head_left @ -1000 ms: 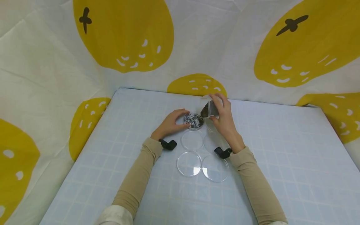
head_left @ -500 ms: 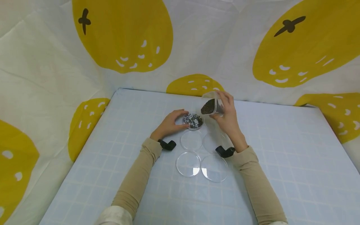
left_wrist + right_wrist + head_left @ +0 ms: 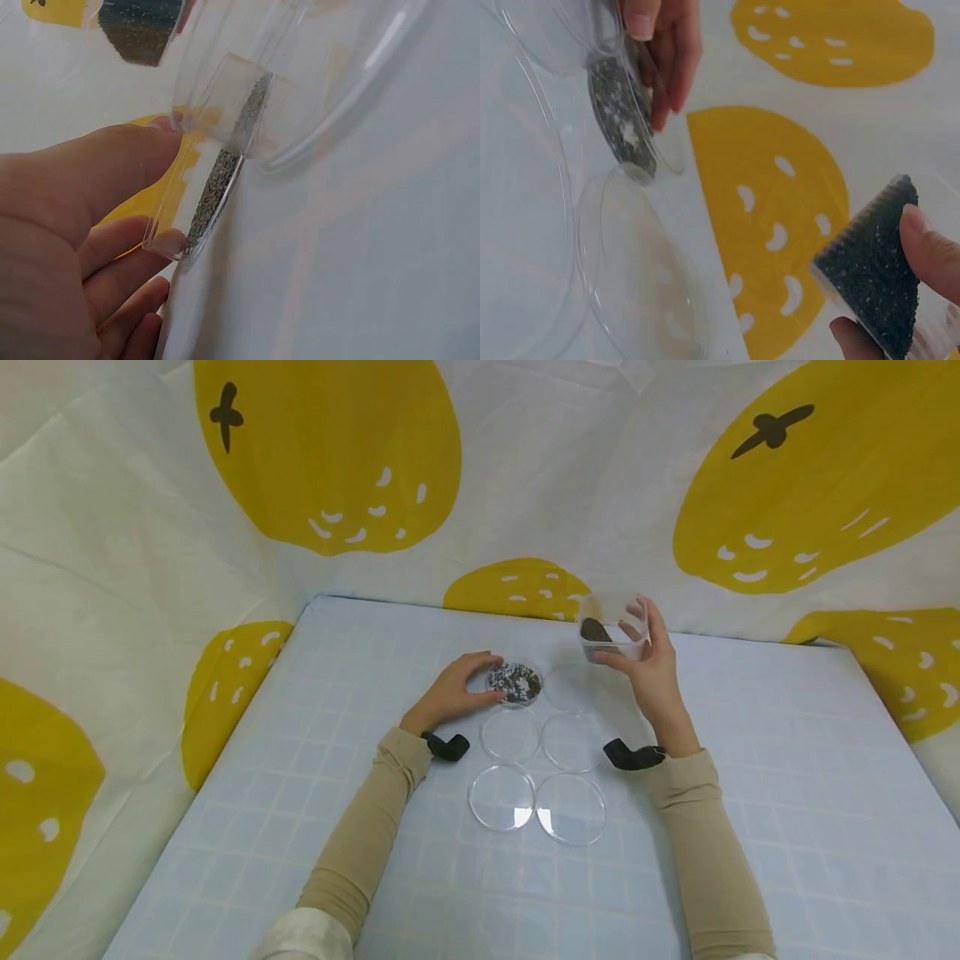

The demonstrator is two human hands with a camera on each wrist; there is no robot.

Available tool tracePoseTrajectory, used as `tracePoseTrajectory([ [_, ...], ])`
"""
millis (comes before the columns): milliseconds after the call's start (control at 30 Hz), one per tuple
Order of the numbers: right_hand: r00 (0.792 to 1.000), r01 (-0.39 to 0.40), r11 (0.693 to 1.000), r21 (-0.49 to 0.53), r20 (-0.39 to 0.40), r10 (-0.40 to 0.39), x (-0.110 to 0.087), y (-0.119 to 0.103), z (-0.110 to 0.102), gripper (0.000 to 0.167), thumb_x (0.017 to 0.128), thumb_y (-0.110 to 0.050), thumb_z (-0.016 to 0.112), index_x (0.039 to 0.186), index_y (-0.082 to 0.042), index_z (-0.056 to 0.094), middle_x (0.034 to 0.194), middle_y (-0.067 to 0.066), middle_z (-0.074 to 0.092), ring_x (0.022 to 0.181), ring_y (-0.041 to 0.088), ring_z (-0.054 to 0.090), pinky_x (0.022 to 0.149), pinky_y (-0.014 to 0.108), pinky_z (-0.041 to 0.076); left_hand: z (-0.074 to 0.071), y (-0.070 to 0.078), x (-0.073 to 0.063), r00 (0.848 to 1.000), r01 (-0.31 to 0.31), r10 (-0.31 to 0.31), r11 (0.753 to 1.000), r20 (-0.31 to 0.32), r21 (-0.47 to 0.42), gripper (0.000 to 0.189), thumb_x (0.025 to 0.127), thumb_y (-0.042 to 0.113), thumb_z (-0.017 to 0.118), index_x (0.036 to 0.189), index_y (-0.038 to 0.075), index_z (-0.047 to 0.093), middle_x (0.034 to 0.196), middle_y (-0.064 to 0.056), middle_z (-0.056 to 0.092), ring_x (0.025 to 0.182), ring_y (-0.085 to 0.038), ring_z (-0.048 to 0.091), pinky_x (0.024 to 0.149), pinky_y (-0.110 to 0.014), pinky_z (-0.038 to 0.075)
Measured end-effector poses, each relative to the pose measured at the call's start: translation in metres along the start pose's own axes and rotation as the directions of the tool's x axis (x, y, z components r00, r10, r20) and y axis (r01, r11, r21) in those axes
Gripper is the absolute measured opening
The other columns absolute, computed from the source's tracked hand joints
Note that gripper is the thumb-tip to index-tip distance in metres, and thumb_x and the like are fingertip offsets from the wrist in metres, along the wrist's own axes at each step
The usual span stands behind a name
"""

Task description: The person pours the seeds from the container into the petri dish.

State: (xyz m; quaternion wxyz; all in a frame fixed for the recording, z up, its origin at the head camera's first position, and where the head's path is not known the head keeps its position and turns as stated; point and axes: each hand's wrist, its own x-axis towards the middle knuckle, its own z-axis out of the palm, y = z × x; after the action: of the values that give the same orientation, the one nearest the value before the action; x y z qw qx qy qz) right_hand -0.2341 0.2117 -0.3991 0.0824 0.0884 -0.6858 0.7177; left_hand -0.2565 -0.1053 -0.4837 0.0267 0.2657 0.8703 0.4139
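Observation:
In the head view my left hand (image 3: 452, 692) holds the side of a round clear petri dish (image 3: 514, 682), thumb on the near side and fingers on the far side. A thin layer of dark soil-like grains mixed with white bits covers its bottom. To the right, my right hand (image 3: 654, 672) grips a clear plastic tub (image 3: 617, 648) above the table. The tub is tilted, its dark grains (image 3: 874, 274) piled on one side in the right wrist view. From the left wrist view, the petri dish (image 3: 217, 191) appears edge-on, its grain layer low against the bottom.
Several clear petri dishes stand in two columns nearer the body, among them one at front left (image 3: 502, 798) and one at front right (image 3: 572, 810). Another dish (image 3: 566, 687) sits right of the filled one. Behind the table (image 3: 360, 652) hangs a white cloth (image 3: 547, 468) with yellow fruit.
My right hand has moved to the right with the tub, away from over the petri dish, and turned the tub more upright. My left hand stays on the petri dish.

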Motion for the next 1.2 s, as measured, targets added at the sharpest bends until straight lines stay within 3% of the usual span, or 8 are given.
tracePoseTrajectory([
  [300, 0.994, -0.109, 0.967, 0.232, 0.023, 0.106, -0.003, 0.007, -0.045, 0.089, 0.086, 0.026, 0.053, 0.156, -0.022, 0.025, 0.156, 0.010, 0.020, 0.143, 0.032, 0.019, 0.090, 0.021, 0.050, 0.000, 0.000, 0.000, 1.000, -0.004, 0.004, 1.000, -0.003, -0.008, 0.062, 0.088, 0.040, 0.074, 0.142, 0.018, 0.054, 0.150, -0.003, 0.046, 0.143, -0.022, 0.034, 0.117, -0.042, 0.022],
  [400, 0.994, -0.111, 0.960, 0.256, 0.035, 0.106, -0.003, 0.016, -0.060, 0.088, 0.087, 0.028, 0.049, 0.156, -0.021, 0.025, 0.156, 0.009, 0.020, 0.142, 0.029, 0.016, 0.089, 0.020, 0.050, 0.000, -0.002, 0.000, 1.000, -0.006, 0.006, 1.000, -0.005, -0.009, 0.062, 0.088, 0.042, 0.074, 0.142, 0.019, 0.054, 0.150, -0.002, 0.046, 0.143, -0.021, 0.034, 0.117, -0.042, 0.022],
  [467, 0.994, -0.107, 0.957, 0.270, 0.034, 0.102, -0.003, 0.023, -0.068, 0.086, 0.086, 0.029, 0.049, 0.154, -0.020, 0.028, 0.154, 0.009, 0.023, 0.138, 0.029, 0.021, 0.087, 0.019, 0.050, 0.000, -0.002, 0.000, 1.000, -0.007, 0.007, 1.000, -0.006, -0.011, 0.062, 0.088, 0.042, 0.074, 0.142, 0.019, 0.054, 0.150, -0.002, 0.046, 0.143, -0.021, 0.033, 0.117, -0.042, 0.021],
  [633, 0.994, -0.110, 0.961, 0.253, 0.004, 0.112, -0.003, 0.036, -0.082, 0.084, 0.083, 0.031, 0.053, 0.150, -0.016, 0.034, 0.152, 0.012, 0.029, 0.134, 0.028, 0.028, 0.086, 0.018, 0.050, 0.000, -0.002, 0.000, 1.000, -0.013, 0.012, 1.000, -0.009, -0.017, 0.062, 0.088, 0.042, 0.074, 0.142, 0.019, 0.054, 0.149, -0.002, 0.047, 0.143, -0.021, 0.033, 0.117, -0.041, 0.021],
  [767, 0.985, -0.169, 0.976, 0.140, -0.012, 0.173, -0.004, 0.041, -0.090, 0.088, 0.084, 0.025, 0.060, 0.155, -0.015, 0.027, 0.159, 0.015, 0.021, 0.146, 0.025, 0.016, 0.093, 0.016, 0.045, 0.000, -0.001, 0.000, 1.000, -0.014, 0.014, 1.000, -0.008, -0.015, 0.062, 0.088, 0.041, 0.074, 0.142, 0.018, 0.054, 0.149, -0.002, 0.047, 0.143, -0.021, 0.034, 0.117, -0.041, 0.021],
  [933, 0.965, -0.261, 0.965, 0.004, -0.001, 0.261, -0.009, 0.044, -0.100, 0.096, 0.087, 0.013, 0.068, 0.160, -0.019, 0.015, 0.164, 0.011, 0.015, 0.149, 0.018, 0.009, 0.109, 0.020, 0.031, 0.001, -0.001, 0.001, 1.000, -0.009, 0.009, 1.000, -0.006, -0.008, 0.062, 0.088, 0.041, 0.074, 0.142, 0.018, 0.054, 0.149, -0.002, 0.047, 0.143, -0.021, 0.034, 0.117, -0.041, 0.022],
  [1033, 0.960, -0.281, 0.960, 0.009, 0.014, 0.281, -0.011, 0.047, -0.106, 0.098, 0.087, 0.011, 0.068, 0.161, -0.020, 0.011, 0.165, 0.008, 0.013, 0.147, 0.020, 0.012, 0.106, 0.018, 0.034, 0.001, -0.001, 0.001, 1.000, -0.008, 0.008, 1.000, -0.005, -0.009, 0.062, 0.088, 0.041, 0.074, 0.142, 0.018, 0.054, 0.150, -0.003, 0.047, 0.143, -0.021, 0.034, 0.117, -0.041, 0.021],
  [1200, 0.969, -0.245, 0.966, 0.083, 0.030, 0.243, -0.013, 0.053, -0.114, 0.097, 0.087, 0.019, 0.061, 0.161, -0.015, 0.008, 0.165, 0.011, 0.012, 0.149, 0.022, 0.012, 0.094, 0.012, 0.042, 0.001, -0.001, 0.001, 1.000, -0.005, 0.005, 1.000, -0.005, -0.011, 0.062, 0.088, 0.043, 0.074, 0.142, 0.019, 0.054, 0.149, -0.002, 0.047, 0.143, -0.021, 0.034, 0.117, -0.041, 0.022],
])
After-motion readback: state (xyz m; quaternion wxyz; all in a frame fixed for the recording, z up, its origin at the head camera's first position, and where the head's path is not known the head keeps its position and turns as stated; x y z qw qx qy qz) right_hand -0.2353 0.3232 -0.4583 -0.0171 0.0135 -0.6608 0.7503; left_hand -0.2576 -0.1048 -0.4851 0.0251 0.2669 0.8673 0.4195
